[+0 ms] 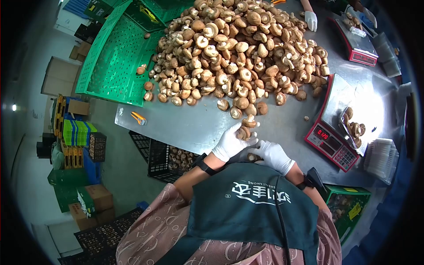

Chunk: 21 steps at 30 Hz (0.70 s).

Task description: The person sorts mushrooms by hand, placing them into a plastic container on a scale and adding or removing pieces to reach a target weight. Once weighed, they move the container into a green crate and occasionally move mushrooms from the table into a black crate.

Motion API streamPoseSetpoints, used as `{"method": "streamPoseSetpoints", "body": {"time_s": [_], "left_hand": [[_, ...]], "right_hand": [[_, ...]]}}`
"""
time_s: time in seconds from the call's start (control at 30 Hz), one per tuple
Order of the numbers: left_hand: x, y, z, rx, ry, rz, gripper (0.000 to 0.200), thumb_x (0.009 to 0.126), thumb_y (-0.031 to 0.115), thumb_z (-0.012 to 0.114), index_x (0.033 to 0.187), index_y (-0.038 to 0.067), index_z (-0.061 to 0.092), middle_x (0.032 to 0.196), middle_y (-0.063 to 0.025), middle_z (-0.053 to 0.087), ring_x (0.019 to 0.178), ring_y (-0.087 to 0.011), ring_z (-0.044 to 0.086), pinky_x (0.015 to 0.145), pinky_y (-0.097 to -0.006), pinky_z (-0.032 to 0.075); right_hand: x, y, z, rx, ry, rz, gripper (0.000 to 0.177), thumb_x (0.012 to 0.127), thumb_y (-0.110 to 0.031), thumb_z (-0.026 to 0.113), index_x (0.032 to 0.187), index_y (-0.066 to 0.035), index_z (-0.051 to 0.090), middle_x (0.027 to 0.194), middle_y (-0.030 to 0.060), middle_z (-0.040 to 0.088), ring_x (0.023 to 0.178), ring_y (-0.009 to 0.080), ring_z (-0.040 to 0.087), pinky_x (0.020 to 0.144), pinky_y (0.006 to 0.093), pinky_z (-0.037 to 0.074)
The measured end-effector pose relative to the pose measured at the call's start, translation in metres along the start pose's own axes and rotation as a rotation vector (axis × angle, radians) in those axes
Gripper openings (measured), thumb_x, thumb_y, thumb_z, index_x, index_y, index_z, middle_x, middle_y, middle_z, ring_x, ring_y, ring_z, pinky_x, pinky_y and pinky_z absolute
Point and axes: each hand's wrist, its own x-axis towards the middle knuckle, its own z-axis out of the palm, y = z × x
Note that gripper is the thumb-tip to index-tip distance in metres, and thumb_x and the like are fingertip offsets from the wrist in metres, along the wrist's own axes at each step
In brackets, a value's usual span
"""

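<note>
Noted on the steel table point(198, 126): large heap of shiitake mushrooms point(238, 53) across the far half, with loose ones strewn down to just ahead of the hands.

Noted to the right: red weighing scale point(330, 142) bearing a clear tray point(349, 121) with a few mushrooms; stack of clear trays point(380, 159) just beside it; second scale point(360, 44) farther back, near a co-worker's gloved hand point(311, 20).

To the left: green crate point(115, 57) tilted against the table's far-left edge; orange-handled cutter point(138, 117) lying near the left edge.

Below the near edge: black crate point(170, 161) holding mushrooms.

Bare steel between heap and near edge, narrow ahead, wider toward the left.

Left hand point(229, 142), white-gloved, fingers clamped on a single mushroom point(244, 131) just above the near edge. Right hand point(274, 155), gloved, close beside it, fingers curled on a smaller piece point(252, 157); nature of that piece unclear.
</note>
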Motion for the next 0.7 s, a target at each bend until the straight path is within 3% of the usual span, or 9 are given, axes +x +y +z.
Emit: {"method": "streamPoseSetpoints", "body": {"time_s": [0.07, 0.2, 0.27, 0.33, 0.4, 0.47, 0.53, 0.6, 0.7], "left_hand": [[0.001, 0.000, -0.001, -0.218, -0.016, -0.044, 0.044, 0.110, 0.033, 0.040, 0.143, 0.006, 0.046, 0.139, -0.0195, 0.054, 0.107, -0.0319, 0.059, 0.099, -0.0534, 0.051], [-0.002, 0.002, -0.004, -0.430, -0.005, -0.105, 0.043, 0.109, 0.034, 0.042, 0.141, 0.006, 0.048, 0.137, -0.0193, 0.055, 0.106, -0.0315, 0.059, 0.100, -0.0536, 0.050], [-0.004, 0.000, -0.022, -0.458, -0.028, -0.040, 0.041, 0.109, 0.032, 0.045, 0.140, 0.006, 0.049, 0.137, -0.0192, 0.056, 0.105, -0.0293, 0.060, 0.098, -0.0490, 0.052], [-0.024, 0.007, -0.024, 0.352, 0.195, 0.252, 0.036, 0.104, 0.015, 0.057, 0.138, 0.004, 0.050, 0.129, -0.0157, 0.062, 0.096, -0.0203, 0.064, 0.081, -0.0314, 0.057], [-0.047, 0.037, -0.036, 0.253, 0.368, 0.288, 0.038, 0.100, 0.008, 0.061, 0.136, 0.002, 0.052, 0.124, -0.0137, 0.064, 0.095, -0.0178, 0.066, 0.077, -0.0293, 0.058], [-0.082, 0.054, -0.044, 0.656, 0.680, 0.441, 0.038, 0.099, 0.008, 0.063, 0.135, 0.001, 0.054, 0.121, -0.0119, 0.066, 0.095, -0.0168, 0.067, 0.077, -0.0310, 0.058], [-0.118, 0.062, -0.090, 0.887, 0.926, 0.397, 0.045, 0.096, 0.013, 0.066, 0.138, 0.001, 0.053, 0.124, -0.0151, 0.064, 0.101, -0.0228, 0.067, 0.084, -0.0356, 0.057], [-0.152, 0.063, -0.138, 1.593, 1.186, 0.424, 0.055, 0.091, 0.015, 0.070, 0.142, 0.003, 0.051, 0.130, -0.0189, 0.060, 0.112, -0.0290, 0.063, 0.094, -0.0385, 0.054], [-0.169, 0.075, -0.131, 1.663, 1.346, 0.434, 0.056, 0.086, 0.007, 0.068, 0.141, 0.004, 0.053, 0.131, -0.0179, 0.056, 0.094, -0.0272, 0.066, 0.085, -0.0362, 0.055]], "right_hand": [[0.007, -0.001, 0.000, -0.087, -0.017, -0.095, 0.040, 0.079, -0.032, 0.076, 0.115, -0.020, 0.066, 0.098, 0.0107, 0.063, 0.091, 0.0314, 0.066, 0.075, 0.0438, 0.055], [0.003, -0.004, 0.003, -0.102, -0.025, -0.010, 0.037, 0.079, -0.030, 0.076, 0.112, -0.018, 0.065, 0.096, 0.0110, 0.062, 0.087, 0.0314, 0.066, 0.073, 0.0438, 0.054], [-0.001, -0.002, 0.003, 0.019, 0.179, 0.141, 0.037, 0.079, -0.029, 0.076, 0.112, -0.016, 0.065, 0.093, 0.0114, 0.062, 0.084, 0.0315, 0.065, 0.071, 0.0435, 0.054], [-0.005, 0.000, -0.002, 0.001, 0.231, 0.187, 0.038, 0.079, -0.028, 0.078, 0.113, -0.014, 0.065, 0.092, 0.0120, 0.062, 0.083, 0.0318, 0.065, 0.071, 0.0429, 0.054], [-0.009, 0.005, -0.005, 0.021, 0.434, 0.370, 0.041, 0.078, -0.026, 0.079, 0.114, -0.013, 0.064, 0.092, 0.0121, 0.062, 0.083, 0.0318, 0.065, 0.072, 0.0425, 0.054], [-0.012, 0.015, -0.005, 0.028, 0.455, 0.429, 0.042, 0.078, -0.025, 0.080, 0.115, -0.013, 0.064, 0.094, 0.0117, 0.062, 0.086, 0.0315, 0.065, 0.072, 0.0419, 0.054], [-0.013, 0.021, -0.007, -0.103, 0.524, 0.537, 0.046, 0.078, -0.026, 0.080, 0.119, -0.012, 0.064, 0.100, 0.0115, 0.062, 0.092, 0.0314, 0.064, 0.074, 0.0420, 0.054], [-0.012, 0.031, -0.002, -0.147, 0.519, 0.554, 0.050, 0.077, -0.026, 0.081, 0.122, -0.013, 0.063, 0.108, 0.0118, 0.062, 0.097, 0.0316, 0.063, 0.076, 0.0425, 0.054], [-0.003, 0.032, -0.006, -0.272, 0.529, 0.517, 0.052, 0.076, -0.027, 0.082, 0.122, -0.013, 0.063, 0.113, 0.0123, 0.061, 0.098, 0.0318, 0.063, 0.077, 0.0433, 0.055]]}}
